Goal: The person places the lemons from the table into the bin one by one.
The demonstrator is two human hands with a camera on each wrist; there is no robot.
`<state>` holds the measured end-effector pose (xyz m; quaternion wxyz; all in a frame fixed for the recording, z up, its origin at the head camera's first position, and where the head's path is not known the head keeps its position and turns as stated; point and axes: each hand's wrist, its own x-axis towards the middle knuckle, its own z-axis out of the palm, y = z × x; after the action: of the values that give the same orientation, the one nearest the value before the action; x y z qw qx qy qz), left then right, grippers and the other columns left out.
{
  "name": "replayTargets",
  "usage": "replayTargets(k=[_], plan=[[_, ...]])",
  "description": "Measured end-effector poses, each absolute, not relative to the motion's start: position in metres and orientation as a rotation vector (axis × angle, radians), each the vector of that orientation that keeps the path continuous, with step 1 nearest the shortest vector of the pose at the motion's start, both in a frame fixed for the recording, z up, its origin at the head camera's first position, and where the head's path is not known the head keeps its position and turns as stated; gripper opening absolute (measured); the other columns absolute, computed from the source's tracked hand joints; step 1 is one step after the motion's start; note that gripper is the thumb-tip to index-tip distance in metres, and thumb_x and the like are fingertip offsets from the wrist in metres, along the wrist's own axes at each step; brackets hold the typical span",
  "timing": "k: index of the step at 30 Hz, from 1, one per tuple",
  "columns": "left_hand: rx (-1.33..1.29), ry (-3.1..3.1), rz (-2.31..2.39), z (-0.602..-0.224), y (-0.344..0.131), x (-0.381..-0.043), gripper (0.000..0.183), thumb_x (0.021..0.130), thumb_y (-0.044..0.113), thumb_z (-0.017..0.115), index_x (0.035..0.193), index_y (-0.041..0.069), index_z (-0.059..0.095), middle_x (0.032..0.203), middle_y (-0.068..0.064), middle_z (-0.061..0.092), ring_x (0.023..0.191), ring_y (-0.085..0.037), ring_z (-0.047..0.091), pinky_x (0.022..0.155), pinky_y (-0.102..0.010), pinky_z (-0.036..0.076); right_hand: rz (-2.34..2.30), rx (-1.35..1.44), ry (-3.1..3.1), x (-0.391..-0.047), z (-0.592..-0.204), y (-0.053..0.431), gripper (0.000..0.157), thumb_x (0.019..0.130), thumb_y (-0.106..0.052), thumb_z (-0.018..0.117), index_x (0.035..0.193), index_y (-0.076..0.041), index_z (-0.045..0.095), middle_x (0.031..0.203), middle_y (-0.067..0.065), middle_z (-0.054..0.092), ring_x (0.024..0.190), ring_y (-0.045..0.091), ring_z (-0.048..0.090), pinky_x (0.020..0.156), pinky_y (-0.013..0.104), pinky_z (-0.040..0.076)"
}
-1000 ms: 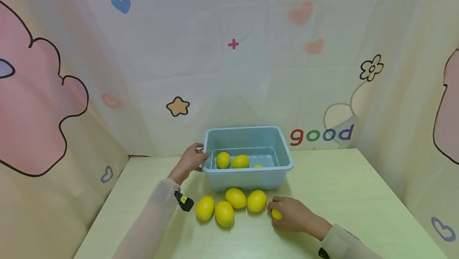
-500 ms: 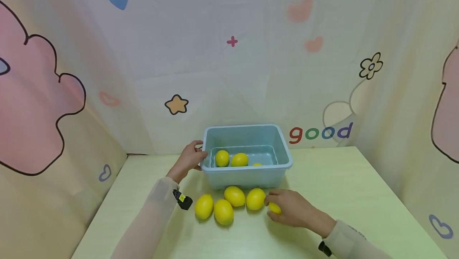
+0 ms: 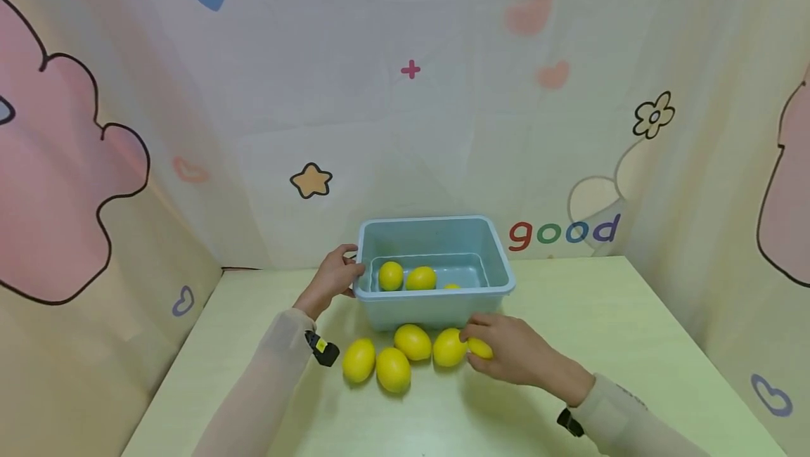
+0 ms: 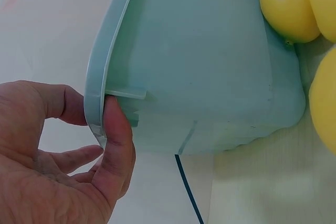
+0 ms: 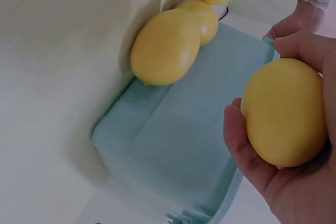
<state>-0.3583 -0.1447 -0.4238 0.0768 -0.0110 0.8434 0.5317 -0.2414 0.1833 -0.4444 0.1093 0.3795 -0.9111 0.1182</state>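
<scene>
My left hand (image 3: 333,275) grips the left rim of a light blue plastic bin (image 3: 436,309); in the left wrist view the thumb and fingers pinch the rim (image 4: 97,77) from both sides. Inside the bin lie a lemon (image 3: 391,276), a second lemon (image 3: 421,278) and part of a third lemon (image 3: 452,287), mostly hidden by the front wall. In my right hand (image 3: 515,349) is another lemon (image 5: 285,112), its fingers and thumb curled round it. That hand hovers at the bin's front right, beside a loose lemon (image 3: 450,348).
More loose lemons lie on the pale table (image 3: 569,316) before the bin: one lemon (image 3: 412,342) close to its front wall, another lemon (image 3: 394,370) nearer, and a lemon (image 3: 358,361) at the left. A printed curtain (image 3: 430,133) hangs behind and at both sides.
My right hand has lifted the lemon it holds and moved up and slightly left toward the bin. My left hand stays on the rim. The whole scene shifts slightly upward in the head view.
</scene>
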Motion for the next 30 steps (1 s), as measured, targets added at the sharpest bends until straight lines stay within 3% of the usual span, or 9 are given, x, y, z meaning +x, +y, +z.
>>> replayTargets(k=[8, 16, 30], plan=[[-0.026, 2.537, 1.586, -0.424, -0.144, -0.36, 0.06, 0.092, 0.019, 0.057, 0.148, 0.01, 0.036, 0.123, -0.018, 0.055, 0.091, -0.028, 0.065, 0.063, -0.032, 0.061, 0.353, 1.087, -2.605, -0.246, -0.425, 0.182, 0.019, 0.084, -0.03, 0.074, 0.101, -0.021, 0.07, 0.097, -0.008, 0.064, 0.079, 0.006, 0.057, 0.069, 0.024, 0.055], [-0.023, 2.513, 1.591, -0.424, -0.146, -0.359, 0.059, 0.092, 0.018, 0.057, 0.147, 0.011, 0.037, 0.124, -0.019, 0.056, 0.107, -0.039, 0.063, 0.064, -0.033, 0.062, 0.361, 1.091, -2.559, -0.251, -0.411, 0.179, 0.019, 0.084, -0.029, 0.074, 0.101, -0.02, 0.07, 0.096, -0.008, 0.063, 0.077, 0.007, 0.057, 0.067, 0.022, 0.054], [-0.007, 2.516, 1.589, -0.425, -0.145, -0.359, 0.061, 0.092, 0.019, 0.056, 0.148, 0.01, 0.035, 0.127, -0.02, 0.056, 0.104, -0.037, 0.064, 0.064, -0.033, 0.062, 0.356, 1.049, -2.533, -0.262, -0.394, 0.178, 0.02, 0.085, -0.028, 0.073, 0.102, -0.019, 0.07, 0.097, -0.007, 0.065, 0.075, 0.006, 0.059, 0.065, 0.02, 0.053]])
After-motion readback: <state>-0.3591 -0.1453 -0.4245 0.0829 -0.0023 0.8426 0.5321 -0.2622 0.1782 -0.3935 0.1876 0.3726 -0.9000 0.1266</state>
